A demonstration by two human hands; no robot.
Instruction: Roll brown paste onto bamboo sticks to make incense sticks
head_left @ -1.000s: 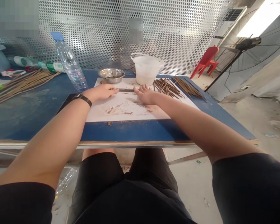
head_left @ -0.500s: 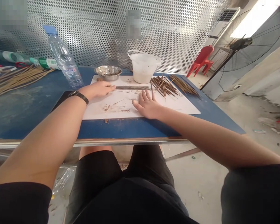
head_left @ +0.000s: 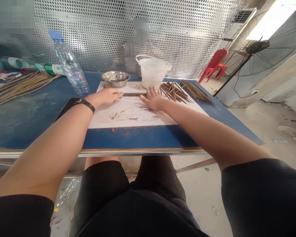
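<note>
Thin dark sticks lie crosswise on a white board dusted with brown crumbs. My left hand is closed on their left end, its thumb and fingers pressed together there. Over their right end lies my right hand, flat with the fingers spread. Behind the sticks stand a metal bowl and a white bucket. A loose pile of brown sticks is just right of my right hand.
More brown sticks lie at the table's right. A clear bottle stands at left, near long tan sticks and lying bottles. A perforated metal screen rises behind the blue table. A fan is at right.
My right hand has moved forward, away from me, from the board below the sticks onto their right end. My left hand has kept its place at the left end.
</note>
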